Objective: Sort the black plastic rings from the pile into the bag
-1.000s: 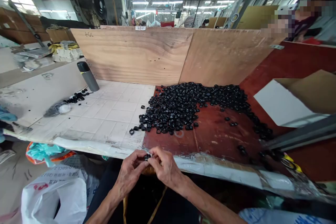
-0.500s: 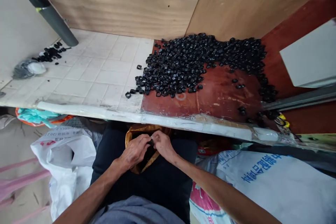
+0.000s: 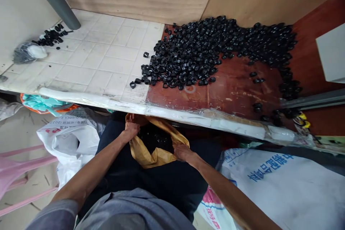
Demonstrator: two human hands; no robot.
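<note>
A yellow-brown bag [image 3: 161, 158] sits on my lap below the table edge, its mouth spread wide. Inside it lie shiny black pieces [image 3: 156, 140], too dark to tell apart. My left hand [image 3: 132, 127] is closed on the bag's left rim. On the right rim, my right hand [image 3: 182, 151] grips the bag with fingers partly hidden by the fold. Above the hands, a large heap of small black plastic rings [image 3: 185, 57] covers the back of the red-brown tabletop.
The table's front edge [image 3: 107, 104] is wrapped in white. Dark small parts [image 3: 52, 36] and a clear bag [image 3: 25, 52] lie at far left, near a grey tube [image 3: 59, 3]. White sacks [image 3: 283, 176] flank my legs; a pink stool [image 3: 21, 172] stands left.
My hands were together over the bag, handling something small. Now they have moved apart to opposite rims, and the bag's mouth is wider. The view has shifted slightly.
</note>
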